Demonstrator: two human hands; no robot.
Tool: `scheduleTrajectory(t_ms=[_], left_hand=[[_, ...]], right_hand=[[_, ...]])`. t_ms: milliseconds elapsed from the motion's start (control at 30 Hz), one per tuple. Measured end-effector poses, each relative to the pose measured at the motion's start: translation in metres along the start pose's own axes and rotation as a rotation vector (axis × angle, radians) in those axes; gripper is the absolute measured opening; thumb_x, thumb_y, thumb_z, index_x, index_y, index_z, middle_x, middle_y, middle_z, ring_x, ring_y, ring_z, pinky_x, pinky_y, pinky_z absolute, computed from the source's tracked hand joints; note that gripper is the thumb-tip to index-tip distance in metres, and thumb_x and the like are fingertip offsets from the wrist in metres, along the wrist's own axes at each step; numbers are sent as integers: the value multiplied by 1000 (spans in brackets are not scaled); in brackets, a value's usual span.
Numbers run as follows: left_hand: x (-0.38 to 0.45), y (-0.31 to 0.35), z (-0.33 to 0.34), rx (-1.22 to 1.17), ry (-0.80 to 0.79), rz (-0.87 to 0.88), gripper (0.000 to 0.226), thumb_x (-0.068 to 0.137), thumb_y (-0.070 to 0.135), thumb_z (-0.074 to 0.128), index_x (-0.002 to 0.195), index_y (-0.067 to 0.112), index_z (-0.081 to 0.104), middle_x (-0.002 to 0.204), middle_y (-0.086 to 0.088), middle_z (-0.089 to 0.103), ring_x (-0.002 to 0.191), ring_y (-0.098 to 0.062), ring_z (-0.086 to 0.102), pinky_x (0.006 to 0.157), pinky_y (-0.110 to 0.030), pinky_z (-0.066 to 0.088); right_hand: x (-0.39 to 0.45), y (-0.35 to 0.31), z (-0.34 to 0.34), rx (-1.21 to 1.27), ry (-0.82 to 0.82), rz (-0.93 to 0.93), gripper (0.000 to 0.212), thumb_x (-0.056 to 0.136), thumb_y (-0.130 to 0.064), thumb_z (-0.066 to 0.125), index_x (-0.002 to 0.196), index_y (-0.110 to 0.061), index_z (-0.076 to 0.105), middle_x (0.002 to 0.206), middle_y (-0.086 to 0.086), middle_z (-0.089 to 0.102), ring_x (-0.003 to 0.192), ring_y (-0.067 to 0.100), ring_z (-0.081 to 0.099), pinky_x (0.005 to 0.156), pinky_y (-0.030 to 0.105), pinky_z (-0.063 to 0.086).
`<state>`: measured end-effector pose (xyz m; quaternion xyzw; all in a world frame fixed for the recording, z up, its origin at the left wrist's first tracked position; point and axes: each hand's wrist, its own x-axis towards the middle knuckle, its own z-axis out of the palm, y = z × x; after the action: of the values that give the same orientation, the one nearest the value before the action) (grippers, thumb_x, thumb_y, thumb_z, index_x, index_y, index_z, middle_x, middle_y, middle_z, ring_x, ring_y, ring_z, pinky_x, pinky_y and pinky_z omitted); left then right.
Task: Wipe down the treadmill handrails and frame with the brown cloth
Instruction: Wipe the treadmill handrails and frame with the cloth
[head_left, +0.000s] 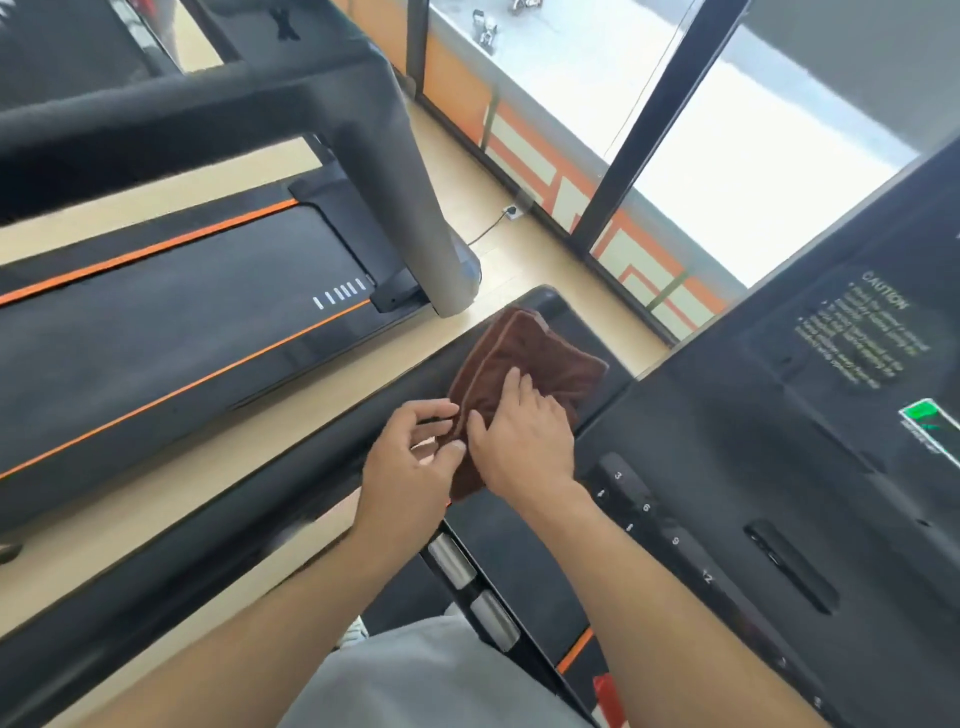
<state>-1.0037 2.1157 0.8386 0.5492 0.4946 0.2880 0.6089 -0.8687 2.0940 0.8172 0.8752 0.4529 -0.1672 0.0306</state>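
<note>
The brown cloth (540, 364) lies folded over the black left handrail (249, 525) of the treadmill, near where the rail meets the console (779, 467). My right hand (524, 436) presses flat on top of the cloth with the fingers spread. My left hand (410, 457) pinches the cloth's near edge between thumb and fingers. The cloth's lower part is hidden under my hands.
A second treadmill (171, 322) with orange stripes stands to the left, its grey upright post (415, 208) close to the cloth. Glass windows (727, 171) with black frames run along the far side. A cable and socket (511, 212) lie on the wooden floor.
</note>
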Motion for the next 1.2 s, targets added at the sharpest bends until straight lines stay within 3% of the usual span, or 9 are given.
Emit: scheduleTrajectory(t_ms=[67,233,400,500,633,900,1033,1100,1200], left_hand=[[3,4,9,-6,-40,26,32,87,0,67,99,29,67,112,15,71,106,-5,67,94,-29,54],[6,7,7,7,-51,68,27,88,1,67,95,26,68,115,17,69,102,-1,67,82,-11,51],[3,-8,-1,-6,-20,-7,24,89,1,65,92,24,68,111,17,71,102,-3,68,74,-4,47],[0,-12,-2,18,-43,-24,25,90,2,66,91,26,68,109,19,71,100,0,68,74,-4,47],[2,-13,-9,20,-46,-28,24,90,3,67,93,27,68,108,20,71,97,2,68,79,-8,48],[-2,-15,-7,7,-99,-60,24,91,4,64,94,27,68,106,19,71,97,6,65,77,-5,47],[-1,-18,0,-32,-139,-89,38,85,-7,58,93,28,70,100,16,73,97,0,68,83,-23,55],[4,-18,-3,-26,-110,-84,40,84,-7,57,94,30,70,99,15,73,98,1,67,79,-20,55],[12,-15,-13,-31,-17,-13,27,89,-1,64,95,25,69,101,15,73,98,-1,68,83,-16,53]], right_hand=[[9,7,-13,-57,-44,12,60,101,-43,39,145,-3,43,143,16,56,129,31,54,110,41,33],[24,9,-29,-72,-192,1,60,94,-43,46,139,-5,54,146,17,54,131,33,51,111,41,35],[26,36,-54,-65,-268,-46,26,89,-34,53,92,-14,70,101,8,73,91,30,67,77,33,48],[29,32,-60,-165,-371,-61,33,94,-35,49,110,-14,68,111,6,69,103,31,65,87,37,50],[31,18,-35,-169,-412,-34,82,96,-45,43,162,-4,16,170,17,18,155,32,22,127,40,16],[11,28,-44,132,-219,57,32,93,-22,46,116,-16,67,117,8,68,106,32,60,95,35,45],[-34,0,-9,-3,-162,-107,78,89,-40,17,160,-10,27,171,10,20,157,26,16,127,36,7],[-40,-7,4,-117,-160,-200,86,88,-51,-1,165,-13,0,173,6,-7,159,23,-10,129,39,-7],[-13,-3,19,-161,-52,-264,85,95,-62,-1,165,-15,-5,173,4,-10,158,24,-16,129,46,-5]])
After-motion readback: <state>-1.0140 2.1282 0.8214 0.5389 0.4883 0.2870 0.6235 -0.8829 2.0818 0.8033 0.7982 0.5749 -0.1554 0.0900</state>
